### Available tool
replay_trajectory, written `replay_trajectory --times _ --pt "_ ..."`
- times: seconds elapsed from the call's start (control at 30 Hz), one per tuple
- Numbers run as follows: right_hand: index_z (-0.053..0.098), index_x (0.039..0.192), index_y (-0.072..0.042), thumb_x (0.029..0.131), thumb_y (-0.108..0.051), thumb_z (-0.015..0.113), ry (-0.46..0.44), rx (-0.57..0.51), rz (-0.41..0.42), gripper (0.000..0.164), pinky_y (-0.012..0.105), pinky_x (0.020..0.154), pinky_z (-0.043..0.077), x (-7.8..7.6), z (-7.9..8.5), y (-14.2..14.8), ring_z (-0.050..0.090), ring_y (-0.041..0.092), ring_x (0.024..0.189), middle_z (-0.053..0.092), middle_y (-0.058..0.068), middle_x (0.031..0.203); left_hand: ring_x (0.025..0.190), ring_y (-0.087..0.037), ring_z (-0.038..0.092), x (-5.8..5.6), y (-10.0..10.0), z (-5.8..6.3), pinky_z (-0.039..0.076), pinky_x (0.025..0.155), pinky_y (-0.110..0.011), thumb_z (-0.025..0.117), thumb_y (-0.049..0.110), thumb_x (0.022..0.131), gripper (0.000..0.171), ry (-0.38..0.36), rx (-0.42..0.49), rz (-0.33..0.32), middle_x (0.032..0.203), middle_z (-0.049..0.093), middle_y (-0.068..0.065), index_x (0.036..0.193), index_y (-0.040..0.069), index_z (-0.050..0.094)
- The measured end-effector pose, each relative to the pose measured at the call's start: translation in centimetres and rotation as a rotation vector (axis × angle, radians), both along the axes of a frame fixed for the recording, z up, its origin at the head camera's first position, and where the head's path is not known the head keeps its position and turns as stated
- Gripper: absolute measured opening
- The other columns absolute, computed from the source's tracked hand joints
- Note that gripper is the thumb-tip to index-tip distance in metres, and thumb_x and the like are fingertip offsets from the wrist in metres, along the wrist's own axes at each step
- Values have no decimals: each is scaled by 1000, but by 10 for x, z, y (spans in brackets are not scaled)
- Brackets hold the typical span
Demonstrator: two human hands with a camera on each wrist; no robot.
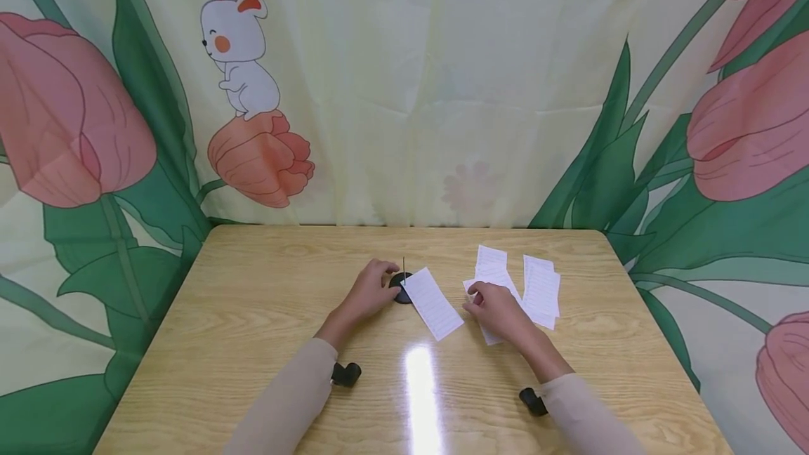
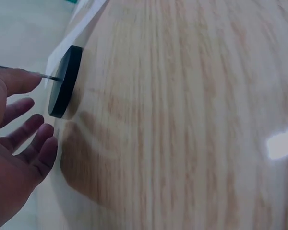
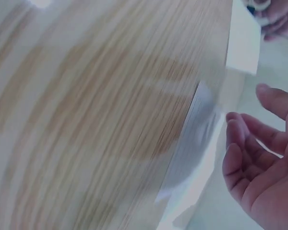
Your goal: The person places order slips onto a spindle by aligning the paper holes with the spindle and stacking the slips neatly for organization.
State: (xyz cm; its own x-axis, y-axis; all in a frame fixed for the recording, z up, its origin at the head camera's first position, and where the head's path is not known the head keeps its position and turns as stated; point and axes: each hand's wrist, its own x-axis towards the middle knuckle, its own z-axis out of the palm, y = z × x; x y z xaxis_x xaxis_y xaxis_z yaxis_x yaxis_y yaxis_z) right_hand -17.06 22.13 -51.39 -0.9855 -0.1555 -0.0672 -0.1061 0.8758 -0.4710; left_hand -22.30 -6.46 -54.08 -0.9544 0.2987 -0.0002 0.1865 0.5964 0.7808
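Observation:
A spike file, with a round black base point(image 1: 404, 296) and a thin upright spike point(image 1: 404, 267), stands on the table. Beside the base is my left hand point(image 1: 369, 288), its fingers loosely bent; in the left wrist view its thumb is close to the spike, and whether they touch I cannot tell. One printed paper slip point(image 1: 432, 304) slants away from the base, a corner at the spike; whether it is pierced is unclear. My right hand point(image 1: 498, 311) is over several other slips point(image 1: 495, 265), its fingers loosely curled with nothing visible between them in the right wrist view.
Farther right, a small group of overlapping slips point(image 1: 541, 290) lies on the wooden table point(image 1: 265, 300). A printed curtain point(image 1: 392, 90) hangs behind the table's back edge. Black wrist cameras point(image 1: 346, 375) sit by both sleeves.

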Motion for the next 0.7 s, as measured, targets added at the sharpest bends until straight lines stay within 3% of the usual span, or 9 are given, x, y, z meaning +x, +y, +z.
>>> replay_trajectory --times 0.33,0.7 --pt "65 122 5 95 -22 75 53 -59 -84 39 42 78 54 -1 -1 55 67 26 90 70 13 102 97 -22 52 7 -3 -2 44 83 -37 85 18 86 60 -11 -4 -15 131 59 -12 139 5 61" --pt "57 128 9 95 -29 74 -2 -51 -223 53 52 88 53 7 -3 101 63 38 103 65 25 115 107 -24 55 8 -3 -7 49 92 -42 89 21 82 68 -31 10 -7 139 57 -11 142 7 59"
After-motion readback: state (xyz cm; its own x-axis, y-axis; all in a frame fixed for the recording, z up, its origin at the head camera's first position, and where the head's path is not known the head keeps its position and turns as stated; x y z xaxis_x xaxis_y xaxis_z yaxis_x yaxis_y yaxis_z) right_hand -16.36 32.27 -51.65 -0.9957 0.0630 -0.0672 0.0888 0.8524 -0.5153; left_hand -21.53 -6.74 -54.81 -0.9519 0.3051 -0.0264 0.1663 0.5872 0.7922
